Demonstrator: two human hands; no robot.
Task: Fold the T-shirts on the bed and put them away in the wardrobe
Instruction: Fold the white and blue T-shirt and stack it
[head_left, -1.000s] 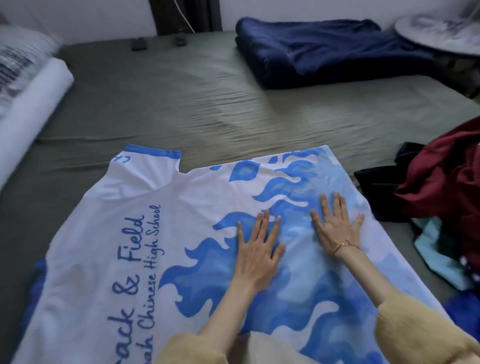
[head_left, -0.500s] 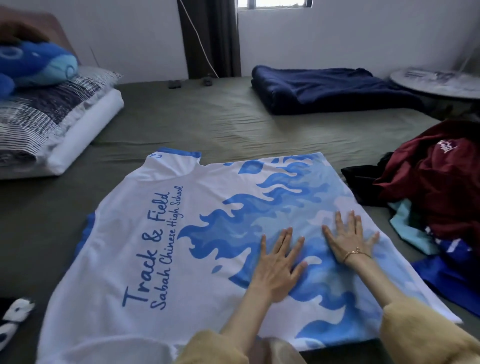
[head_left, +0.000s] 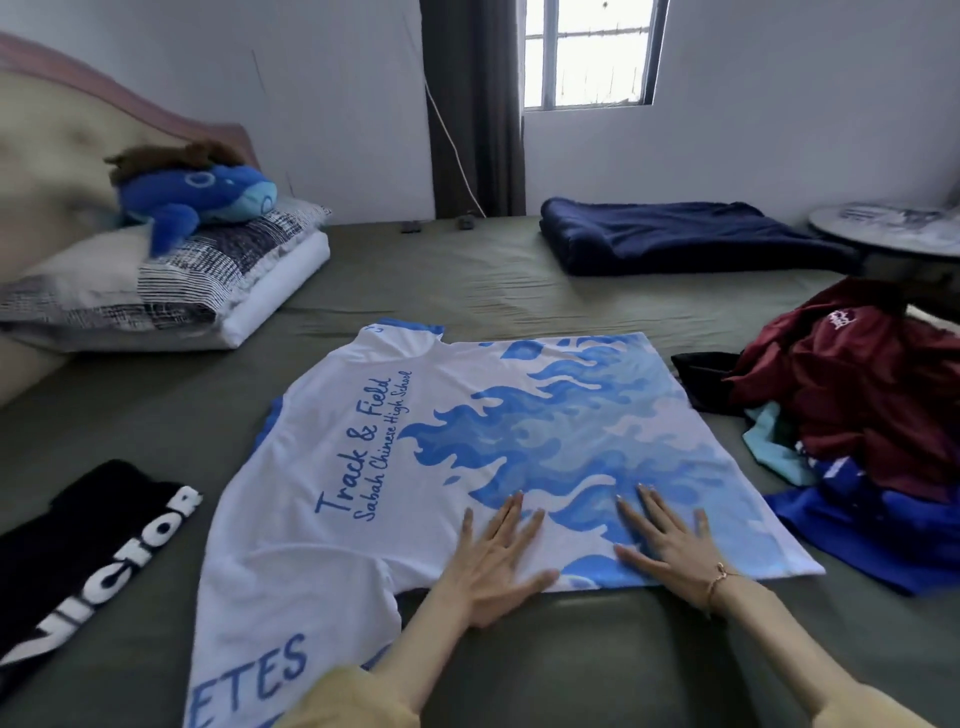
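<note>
Fingers: both sets straight and spread, gripping nothing; left hand (head_left: 496, 564) and right hand (head_left: 670, 551) lie palm-down on the T-shirt (head_left: 467, 441).
Purpose: likely smoothing the cloth flat for folding.
T-shirt: spread on the bed (head_left: 415, 280), near edge under both palms, fabric extending far beyond the fingertips.
Unfolded pile (head_left: 857, 415): right, apart.

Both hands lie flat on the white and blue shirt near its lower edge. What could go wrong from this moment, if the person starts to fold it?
1. The shirt lies near the bed's front edge; its lower left part could slide off.
2. Flat left hand and right hand might push wrinkles in.
3. The clothes pile touches the right side; a fold might catch it. The black shirt lies close too.
</note>
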